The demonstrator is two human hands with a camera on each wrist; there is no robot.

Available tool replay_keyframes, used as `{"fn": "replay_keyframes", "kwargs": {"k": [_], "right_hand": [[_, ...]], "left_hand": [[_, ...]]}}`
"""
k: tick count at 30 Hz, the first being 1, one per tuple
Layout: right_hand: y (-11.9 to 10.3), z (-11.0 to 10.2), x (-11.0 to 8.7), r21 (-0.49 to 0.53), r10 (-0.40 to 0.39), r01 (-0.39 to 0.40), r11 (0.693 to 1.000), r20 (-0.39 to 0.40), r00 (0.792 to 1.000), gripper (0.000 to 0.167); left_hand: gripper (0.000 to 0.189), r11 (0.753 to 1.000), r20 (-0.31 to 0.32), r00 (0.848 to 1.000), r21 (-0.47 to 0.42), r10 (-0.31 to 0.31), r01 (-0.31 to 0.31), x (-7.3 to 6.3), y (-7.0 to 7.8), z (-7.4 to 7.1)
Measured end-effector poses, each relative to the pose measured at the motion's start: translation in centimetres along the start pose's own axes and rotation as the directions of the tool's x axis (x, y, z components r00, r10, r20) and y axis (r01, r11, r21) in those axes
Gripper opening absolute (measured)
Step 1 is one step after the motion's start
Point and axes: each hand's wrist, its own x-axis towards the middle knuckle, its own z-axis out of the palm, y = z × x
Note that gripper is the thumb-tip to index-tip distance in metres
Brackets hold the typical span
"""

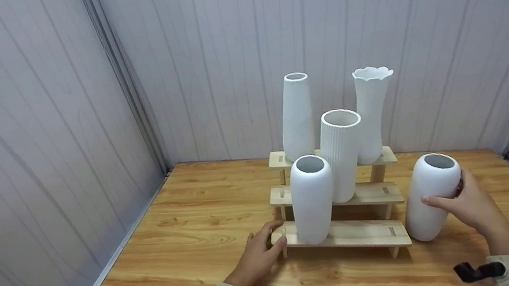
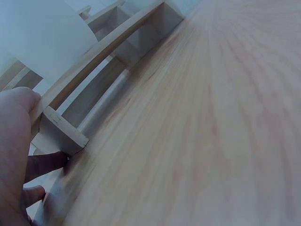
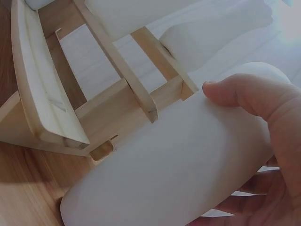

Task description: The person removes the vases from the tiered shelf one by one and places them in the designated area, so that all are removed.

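My right hand (image 1: pixel 475 203) grips a smooth white vase (image 1: pixel 429 199) just to the right of the wooden tiered stand (image 1: pixel 362 232). In the right wrist view the thumb (image 3: pixel 235 92) lies along the side of that vase (image 3: pixel 160 165), with the other fingers round its far side. At the stand's left end, my left hand (image 1: pixel 259 256) holds the lowest step, its thumb at the board's edge and fingers by the leg (image 2: pixel 61 134). On that step a similar rounded vase (image 1: pixel 312 209) stands upright, toward the left.
A ribbed white vase (image 1: pixel 342 161) stands on the middle step. The top step bears a slim tapered vase (image 1: pixel 297 118) at left and a vase with a ruffled rim (image 1: pixel 371 114) at right. Beneath is a wood-grain table (image 1: pixel 186 219), with panelled walls (image 1: pixel 234 58) behind and beside it.
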Motion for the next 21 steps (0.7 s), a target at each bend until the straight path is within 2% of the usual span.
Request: {"fn": "replay_keyframes", "kwargs": {"k": [8,15,21], "right_hand": [[0.41,0.0,0.04,0.058,-0.012,0.011,0.998,0.026,1.0,0.11],[0.64,-0.02,0.48,0.088,0.052,-0.058,0.994,0.061,0.997,0.112],[1.04,0.52,0.47,0.099,0.075,-0.081,0.992,0.054,0.996,0.115]], "left_hand": [[0.052,1.0,-0.008,1.0,0.015,0.005,-0.005,0.02,0.13,0.09],[0.052,0.999,-0.021,1.0,0.034,0.015,-0.014,0.38,0.21,0.08],[0.052,1.0,-0.019,1.0,0.029,0.006,-0.005,-0.04,-0.04,0.13]]}}
